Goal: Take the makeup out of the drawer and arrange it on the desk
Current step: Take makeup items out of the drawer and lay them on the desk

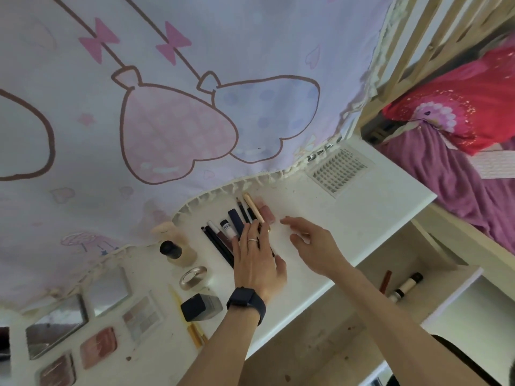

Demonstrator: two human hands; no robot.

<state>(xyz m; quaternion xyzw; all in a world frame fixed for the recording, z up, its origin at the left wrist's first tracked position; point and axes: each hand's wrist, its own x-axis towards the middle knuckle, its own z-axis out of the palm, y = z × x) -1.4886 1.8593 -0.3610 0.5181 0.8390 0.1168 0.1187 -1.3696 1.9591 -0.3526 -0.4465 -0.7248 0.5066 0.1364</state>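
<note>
A row of pencils, slim tubes and a gold pen (252, 207) lies side by side on the white desk (348, 218). My left hand (257, 260), with a ring and a dark wrist band, rests flat on the near ends of that row, fingers straight. My right hand (315, 243) hovers just right of the row with relaxed fingers and holds nothing. Two pink lip tubes (266, 211) end the row. The open drawer (404, 285) at the lower right still holds a red stick and a black-and-white tube (407, 285).
Bottles (174, 250), a silver compact (193, 277), a dark square jar (199, 306), a yellow tube (195, 334), eyeshadow palettes (143, 314) and mirrors (55, 324) cover the desk's left part. A lash tray (338, 169) lies at the far right. A printed curtain (167, 107) hangs behind.
</note>
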